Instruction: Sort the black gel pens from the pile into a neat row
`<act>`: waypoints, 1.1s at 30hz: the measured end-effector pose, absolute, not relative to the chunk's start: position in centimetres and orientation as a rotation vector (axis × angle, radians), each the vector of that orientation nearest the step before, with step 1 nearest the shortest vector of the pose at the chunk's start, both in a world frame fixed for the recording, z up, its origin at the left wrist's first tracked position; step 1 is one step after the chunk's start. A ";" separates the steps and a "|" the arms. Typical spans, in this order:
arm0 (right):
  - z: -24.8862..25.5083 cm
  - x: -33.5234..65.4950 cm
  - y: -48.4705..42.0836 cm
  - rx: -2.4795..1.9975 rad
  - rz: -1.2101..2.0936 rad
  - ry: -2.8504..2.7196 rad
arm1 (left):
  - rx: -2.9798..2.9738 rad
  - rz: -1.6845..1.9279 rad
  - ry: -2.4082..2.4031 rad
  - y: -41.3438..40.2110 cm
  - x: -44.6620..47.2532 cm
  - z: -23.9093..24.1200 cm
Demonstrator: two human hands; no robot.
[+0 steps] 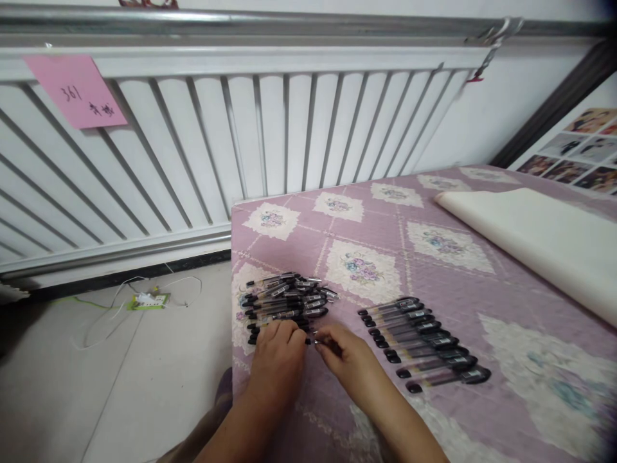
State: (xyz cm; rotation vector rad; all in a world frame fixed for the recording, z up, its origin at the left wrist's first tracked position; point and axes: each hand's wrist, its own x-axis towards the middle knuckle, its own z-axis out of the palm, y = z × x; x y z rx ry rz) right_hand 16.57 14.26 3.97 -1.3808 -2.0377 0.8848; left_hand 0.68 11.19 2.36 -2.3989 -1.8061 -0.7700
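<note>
A loose pile of black-capped pens (286, 299) lies on the pink patterned bedcover (366, 218) near its left edge. To the right, several more pens (424, 344) lie side by side in a neat slanted row. My left hand (277, 360) rests at the near side of the pile, fingers curled down onto pens. My right hand (344, 360) meets it, fingers pinched on one pen (313, 341) between the two hands. The pen's body is mostly hidden under my fingers.
A roll of cream paper (530, 238) lies on the cover at the right. A white radiator (216, 148) with a pink note (74, 90) stands behind. On the floor at left lie a power strip (147, 300) and white cables. Printed photos (576, 148) show at far right.
</note>
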 end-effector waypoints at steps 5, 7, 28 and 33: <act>4.5 16.7 13.9 -1.293 1.197 -1.769 | -2.392 -0.912 -1.749 11.1 0.8 2.1; 4.8 16.8 13.9 -1.286 1.244 -1.737 | -2.383 -0.934 -1.750 11.0 0.9 2.1; 4.9 17.1 14.0 -1.260 1.274 -1.808 | -2.557 -0.956 -1.798 10.9 0.6 3.1; 5.4 17.1 14.0 -1.254 1.272 -1.790 | -2.568 -0.993 -1.815 10.9 0.6 3.2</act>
